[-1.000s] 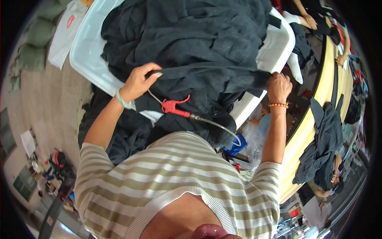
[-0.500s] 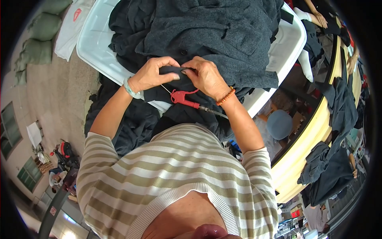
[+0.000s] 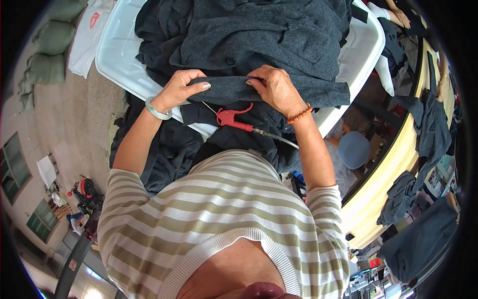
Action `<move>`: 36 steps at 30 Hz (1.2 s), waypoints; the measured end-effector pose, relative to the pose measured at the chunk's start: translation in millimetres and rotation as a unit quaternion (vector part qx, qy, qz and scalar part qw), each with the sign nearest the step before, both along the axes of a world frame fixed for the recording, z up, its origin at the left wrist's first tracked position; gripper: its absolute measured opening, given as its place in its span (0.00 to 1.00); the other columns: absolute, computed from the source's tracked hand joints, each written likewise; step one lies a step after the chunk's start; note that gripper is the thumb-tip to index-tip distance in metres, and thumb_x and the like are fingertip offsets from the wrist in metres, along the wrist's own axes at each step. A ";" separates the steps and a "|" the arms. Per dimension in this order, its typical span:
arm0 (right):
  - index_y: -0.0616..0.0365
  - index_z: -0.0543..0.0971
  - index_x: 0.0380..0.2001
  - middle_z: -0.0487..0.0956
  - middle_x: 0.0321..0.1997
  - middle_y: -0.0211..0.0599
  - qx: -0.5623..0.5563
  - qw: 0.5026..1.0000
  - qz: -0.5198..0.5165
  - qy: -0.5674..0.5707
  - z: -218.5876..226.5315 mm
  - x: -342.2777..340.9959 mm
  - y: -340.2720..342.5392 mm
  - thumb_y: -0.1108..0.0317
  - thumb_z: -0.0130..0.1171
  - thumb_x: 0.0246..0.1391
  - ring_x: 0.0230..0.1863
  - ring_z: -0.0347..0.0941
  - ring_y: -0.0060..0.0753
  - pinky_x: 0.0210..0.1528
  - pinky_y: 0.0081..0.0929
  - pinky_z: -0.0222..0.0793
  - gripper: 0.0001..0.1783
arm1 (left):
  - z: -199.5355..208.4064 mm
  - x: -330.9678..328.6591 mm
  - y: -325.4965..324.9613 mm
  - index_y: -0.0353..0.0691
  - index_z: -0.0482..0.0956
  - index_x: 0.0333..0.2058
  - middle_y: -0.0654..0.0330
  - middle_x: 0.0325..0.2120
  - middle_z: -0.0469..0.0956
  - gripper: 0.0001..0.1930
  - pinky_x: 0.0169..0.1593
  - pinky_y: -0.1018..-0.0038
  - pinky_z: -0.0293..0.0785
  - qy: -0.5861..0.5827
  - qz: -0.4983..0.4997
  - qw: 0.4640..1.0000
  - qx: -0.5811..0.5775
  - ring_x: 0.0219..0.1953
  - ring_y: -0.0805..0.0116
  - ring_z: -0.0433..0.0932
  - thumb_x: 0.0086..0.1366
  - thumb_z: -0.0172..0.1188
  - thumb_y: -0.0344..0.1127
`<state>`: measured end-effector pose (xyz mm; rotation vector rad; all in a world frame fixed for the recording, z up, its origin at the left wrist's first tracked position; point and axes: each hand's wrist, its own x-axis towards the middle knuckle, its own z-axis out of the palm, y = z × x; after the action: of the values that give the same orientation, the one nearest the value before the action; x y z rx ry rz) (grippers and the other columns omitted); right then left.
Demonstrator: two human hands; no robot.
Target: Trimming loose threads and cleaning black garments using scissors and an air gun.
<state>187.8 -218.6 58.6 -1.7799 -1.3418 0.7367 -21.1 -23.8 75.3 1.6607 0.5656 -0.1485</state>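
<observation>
A dark grey knitted garment (image 3: 259,45) with a round button (image 3: 230,61) is heaped in a white plastic tub (image 3: 117,55). Along its near side, a folded band of the knit (image 3: 224,89) is stretched between my hands. My left hand (image 3: 178,91) pinches the band's left end between thumb and fingers. Farther right, my right hand (image 3: 279,89) grips the same band, thumb below and fingers above. Just under the band lies a red air blow gun (image 3: 234,121), its thin nozzle pointing up-left and a hose (image 3: 279,140) running right. Neither hand touches it.
More dark cloth (image 3: 172,157) hangs between the tub and my body. At right curves a pale wooden table (image 3: 371,217) with dark garments (image 3: 430,129) on it; a round grey-blue seat (image 3: 354,149) stands below. Another person's hand (image 3: 400,19) shows at top right. Green sacks (image 3: 50,70) lie left.
My hands have moved apart, left hand to the left and right hand to the right. The band, bunched between close fingertips before, now lies stretched out. The blow gun shifted slightly right.
</observation>
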 end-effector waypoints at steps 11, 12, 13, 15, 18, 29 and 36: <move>0.62 0.79 0.36 0.79 0.35 0.48 -0.007 0.996 -0.063 -0.068 -5.5 -26.4 -16.9 0.75 0.58 0.51 0.36 0.77 0.54 0.38 0.39 0.74 0.08 | -3.0 17.5 4.8 0.32 0.79 0.35 0.56 0.29 0.79 0.10 0.37 0.74 0.72 -0.082 -0.222 0.928 0.287 0.29 0.67 0.77 0.59 0.65 0.32; 0.62 0.78 0.36 0.78 0.36 0.48 -0.003 0.996 -0.054 -0.066 -4.2 -26.3 -15.4 0.76 0.57 0.51 0.37 0.77 0.54 0.39 0.40 0.74 0.08 | -2.6 28.9 -1.1 0.32 0.79 0.38 0.58 0.31 0.79 0.10 0.38 0.77 0.73 -0.036 -0.110 0.980 0.159 0.31 0.70 0.77 0.60 0.65 0.31; 0.61 0.77 0.37 0.78 0.37 0.48 -0.016 0.997 -0.038 -0.058 -5.4 -27.7 -14.5 0.76 0.56 0.50 0.38 0.77 0.54 0.39 0.40 0.74 0.09 | -4.1 40.6 -6.4 0.33 0.78 0.40 0.59 0.33 0.79 0.11 0.39 0.79 0.74 0.012 0.004 1.000 0.024 0.33 0.74 0.78 0.60 0.65 0.29; 0.60 0.77 0.36 0.79 0.36 0.46 -0.008 0.997 -0.033 -0.073 -2.5 -29.1 -9.1 0.75 0.58 0.50 0.36 0.77 0.52 0.38 0.40 0.75 0.08 | -27.3 58.8 -14.5 0.33 0.78 0.44 0.60 0.35 0.78 0.13 0.39 0.81 0.75 -0.064 0.080 0.987 0.120 0.35 0.78 0.77 0.60 0.66 0.26; 0.58 0.77 0.35 0.79 0.34 0.43 -0.004 0.995 -0.047 -0.089 15.7 -21.8 -5.5 0.73 0.58 0.50 0.34 0.78 0.49 0.36 0.39 0.75 0.07 | -37.6 85.3 -23.6 0.34 0.77 0.39 0.55 0.30 0.76 0.11 0.35 0.72 0.75 -0.111 0.053 0.942 0.312 0.31 0.62 0.79 0.56 0.66 0.23; 0.62 0.74 0.31 0.76 0.28 0.44 0.054 0.979 -0.022 -0.196 -21.4 -47.8 3.4 0.74 0.52 0.48 0.30 0.77 0.44 0.32 0.35 0.75 0.06 | -82.1 60.5 -21.8 0.33 0.78 0.26 0.64 0.21 0.78 0.05 0.28 0.78 0.71 -0.067 0.052 0.987 0.136 0.23 0.80 0.73 0.56 0.67 0.25; 0.61 0.72 0.35 0.75 0.28 0.46 0.022 0.979 -0.080 -0.188 -5.1 -41.4 12.4 0.73 0.56 0.52 0.31 0.77 0.47 0.32 0.38 0.74 0.07 | -53.8 62.4 -15.1 0.31 0.79 0.33 0.62 0.29 0.80 0.01 0.39 0.81 0.74 -0.028 0.067 0.990 -0.120 0.32 0.77 0.77 0.62 0.61 0.21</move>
<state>146.4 -206.2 53.5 -2.0331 -1.4178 0.2870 41.3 -38.9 21.5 1.3844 0.5907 -0.0691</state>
